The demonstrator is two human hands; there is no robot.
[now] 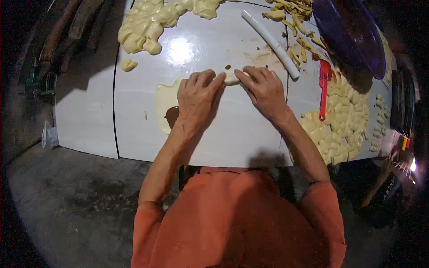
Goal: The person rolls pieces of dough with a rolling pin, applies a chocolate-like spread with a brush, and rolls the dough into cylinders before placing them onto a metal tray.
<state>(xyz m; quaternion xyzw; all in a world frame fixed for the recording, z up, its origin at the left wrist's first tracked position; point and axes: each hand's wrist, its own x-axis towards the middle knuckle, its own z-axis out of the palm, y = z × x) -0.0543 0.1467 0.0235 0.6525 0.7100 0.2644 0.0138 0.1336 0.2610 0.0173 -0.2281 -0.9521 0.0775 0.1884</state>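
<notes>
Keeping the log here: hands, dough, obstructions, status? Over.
Left hand, right hand: both on small dough piece. Dough sheet with brown paste at left. White rod clear of right hand.

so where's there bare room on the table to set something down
The white tabletop looks bare between the left arm and right arm, nearer than the pale roll; also its lit part left of the dark seam. It's crowded at right: dough pieces, red utensil, purple basin.

Cream dough roll (231, 79), white tabletop (237, 129)
super red utensil (325, 73), deep purple basin (353, 35), chocolatey brown blob (171, 117), orange shirt (210, 219)
</notes>
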